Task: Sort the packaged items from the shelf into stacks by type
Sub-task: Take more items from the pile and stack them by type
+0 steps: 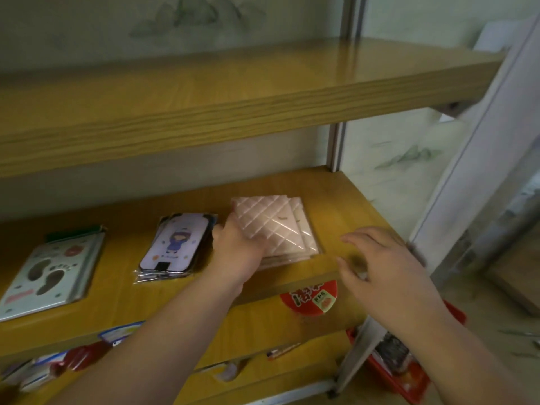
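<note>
Three piles lie on the wooden middle shelf [181, 290]. At the left sits a stack of pale packs printed with footprints [49, 270]. In the middle is a stack of clear-wrapped cards showing a cartoon figure [175, 245]. To the right is a stack of pink quilted packs [277, 226]. My left hand [239, 252] rests on the near left corner of the pink stack, fingers curled on its top pack. Over the shelf's front right edge hovers my right hand [380, 267], fingers spread, holding nothing.
An upper wooden shelf [233, 92] overhangs the work area. Below, the lower shelf holds a round red lid [309, 296], blue and red packets [73, 358] and a pencil-like stick [282, 350]. A red basket [391, 372] sits at the lower right beside a metal post.
</note>
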